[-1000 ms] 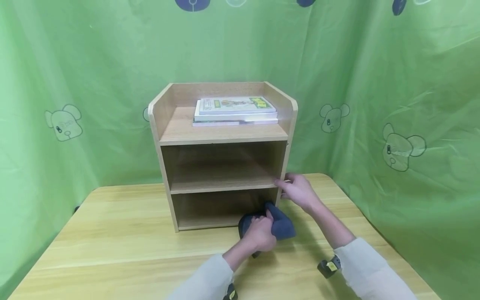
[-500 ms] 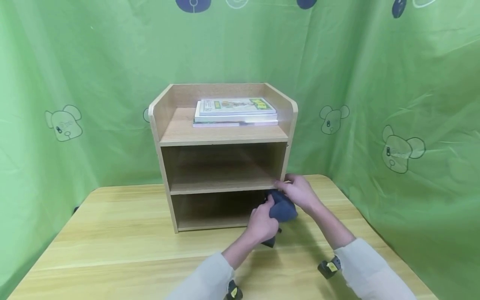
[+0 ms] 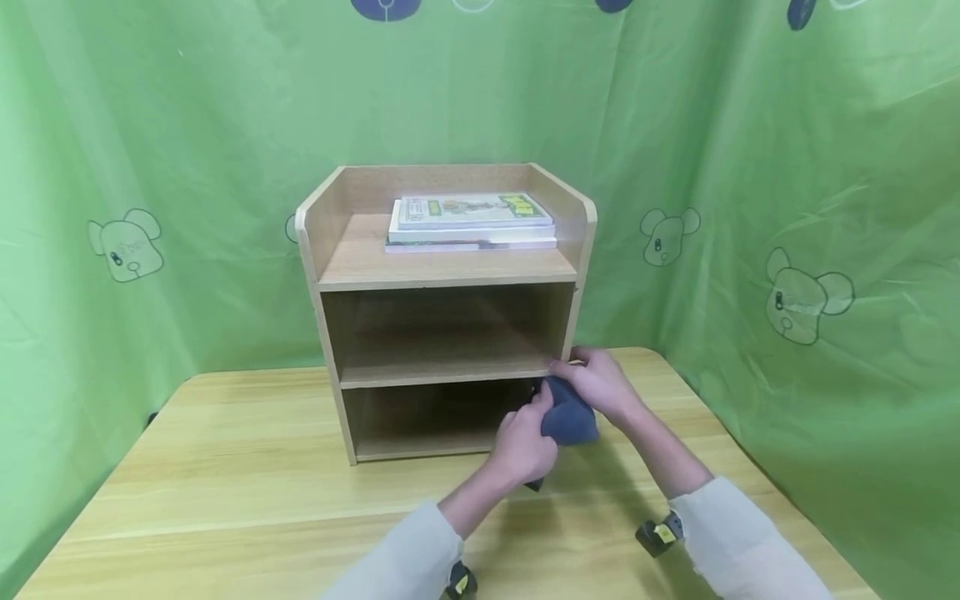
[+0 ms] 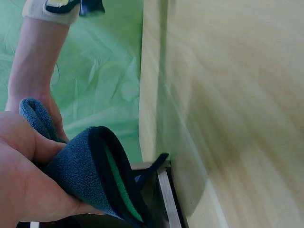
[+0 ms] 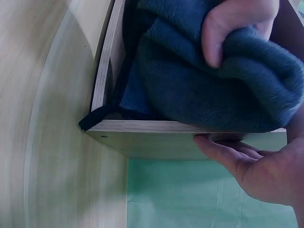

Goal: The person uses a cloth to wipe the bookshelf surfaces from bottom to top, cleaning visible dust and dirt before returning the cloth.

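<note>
My left hand (image 3: pixel 522 446) grips a bunched blue cloth (image 3: pixel 572 412) at the lower right front edge of a small wooden shelf unit (image 3: pixel 450 282). The left wrist view shows the cloth's dark trim and a green inner face, with a loose strap end near the shelf's bottom corner. In the right wrist view, the cloth (image 5: pixel 185 90) folds over the front edge of the side panel (image 5: pixel 161 142). My right hand (image 3: pixel 600 387) holds that panel at middle-shelf height, thumb at the front edge and fingers along the outside. The cloth partly hides the bottom compartment.
Several stacked books (image 3: pixel 472 223) lie on the unit's top shelf. The unit stands on a light wooden table (image 3: pixel 225 500), with green curtains (image 3: pixel 225 125) behind and at both sides. A small black device (image 3: pixel 656 537) hangs under the right wrist.
With the cloth, my left hand has moved up and right, from the panel's bottom corner to just below the right hand; it shifts only slightly over the last half second. The right hand keeps its place.
</note>
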{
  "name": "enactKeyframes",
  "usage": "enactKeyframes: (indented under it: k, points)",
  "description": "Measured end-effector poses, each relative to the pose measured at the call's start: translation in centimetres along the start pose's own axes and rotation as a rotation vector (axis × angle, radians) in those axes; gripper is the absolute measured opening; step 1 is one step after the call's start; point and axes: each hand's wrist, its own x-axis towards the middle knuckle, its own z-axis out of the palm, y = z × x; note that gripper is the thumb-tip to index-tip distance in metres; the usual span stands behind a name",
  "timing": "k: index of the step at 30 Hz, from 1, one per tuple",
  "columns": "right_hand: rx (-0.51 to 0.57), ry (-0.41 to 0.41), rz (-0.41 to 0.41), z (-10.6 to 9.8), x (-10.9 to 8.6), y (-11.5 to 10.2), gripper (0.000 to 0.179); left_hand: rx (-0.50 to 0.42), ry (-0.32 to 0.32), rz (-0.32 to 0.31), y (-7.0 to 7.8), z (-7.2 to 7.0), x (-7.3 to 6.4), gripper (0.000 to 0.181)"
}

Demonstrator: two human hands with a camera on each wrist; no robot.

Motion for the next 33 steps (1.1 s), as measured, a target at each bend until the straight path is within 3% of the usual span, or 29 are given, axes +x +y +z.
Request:
enactKeyframes:
  k: [5,14,20,24,33]
  points:
    - [-0.004,-0.009,0.002,-0.1,-0.1,0.0,0.051,0.023,0.011,-0.036,-0.5,0.3,1.0,0.076]
    - [0.212,-0.085,0.045,0.1,-0.3,0.0,0.056,0.179,-0.053,-0.082,-2.0,1.8,1.7,0.074]
    - [0.194,-0.085,0.040,0.1,-0.1,0.1,0.057,0.244,-0.102,-0.102,-2.4,2.4,1.4,0.080]
    - [0.187,-0.087,0.039,0.1,-0.2,0.1,0.057,0.303,-0.106,-0.078,-2.5,2.6,1.0,0.080]
    - [0.125,-0.084,0.041,0.0,-0.2,0.1,0.061,0.362,-0.195,-0.028,-3.1,2.3,0.1,0.082]
